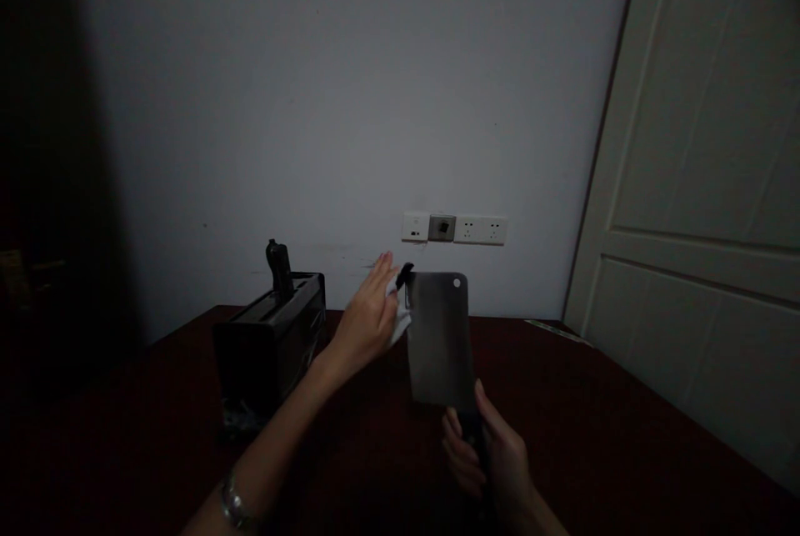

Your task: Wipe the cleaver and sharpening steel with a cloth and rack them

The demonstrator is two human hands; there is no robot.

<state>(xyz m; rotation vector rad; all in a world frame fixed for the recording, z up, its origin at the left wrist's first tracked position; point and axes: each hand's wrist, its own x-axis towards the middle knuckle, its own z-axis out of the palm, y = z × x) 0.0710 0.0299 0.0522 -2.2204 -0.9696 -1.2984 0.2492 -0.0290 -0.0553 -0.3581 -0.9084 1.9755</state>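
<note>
My right hand (491,457) is wrapped round the dark handle of a cleaver (441,340), holding it upright with the broad steel blade facing me; a small hole shows in the blade's top corner. My left hand (368,315) is raised at the blade's left edge, fingers together, pressing a white cloth (400,319) against the cleaver's side. A bracelet sits on my left wrist.
A black knife block (268,344) stands on the dark red table (593,411) at the left, with a black handle sticking out of its top. Wall sockets (455,228) are on the grey wall behind. A white door (706,202) is at the right.
</note>
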